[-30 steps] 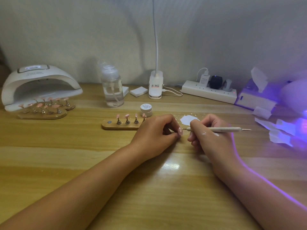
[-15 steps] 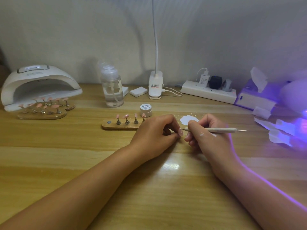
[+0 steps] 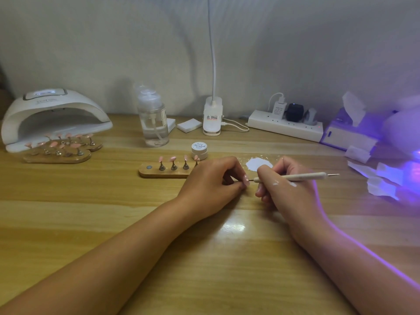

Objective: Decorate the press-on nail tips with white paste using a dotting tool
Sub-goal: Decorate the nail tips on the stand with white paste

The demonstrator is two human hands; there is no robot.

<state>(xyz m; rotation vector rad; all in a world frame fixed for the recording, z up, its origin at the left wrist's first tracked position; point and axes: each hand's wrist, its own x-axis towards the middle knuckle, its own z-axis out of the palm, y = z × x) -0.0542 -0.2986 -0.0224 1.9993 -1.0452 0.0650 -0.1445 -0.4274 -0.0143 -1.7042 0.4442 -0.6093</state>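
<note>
Your left hand (image 3: 211,180) rests on the table (image 3: 91,223) with its fingers curled. Thumb and forefinger pinch a pink nail tip (image 3: 246,179) at the 3 o'clock side of the hand. Any stand under the tip is hidden inside the fist.

Your right hand (image 3: 286,185) grips the dotting tool (image 3: 295,177) like a pen. The tool lies nearly level: its working point aims at 9 o'clock and meets the nail tip, and its rear point projects toward 3 o'clock. White smears (image 3: 292,184) mark the back of this hand.

At 12 o'clock from the working point, a white patch (image 3: 259,164) lies on the table with small flecks around it. The paste jar (image 3: 199,150) stands at 12 o'clock from the left hand, lid on. The wooden holder (image 3: 166,172) lies at 9 o'clock from that hand and carries pink tips upright on pegs; the hand hides its right end.

Along the wall:
- nail lamp (image 3: 52,114) at 10 o'clock, with two more holders (image 3: 56,153) just before its mouth
- pump bottle (image 3: 153,119) at 11 o'clock
- clip lamp (image 3: 212,117) at 12 o'clock
- power strip (image 3: 284,127) at 1 o'clock
</note>
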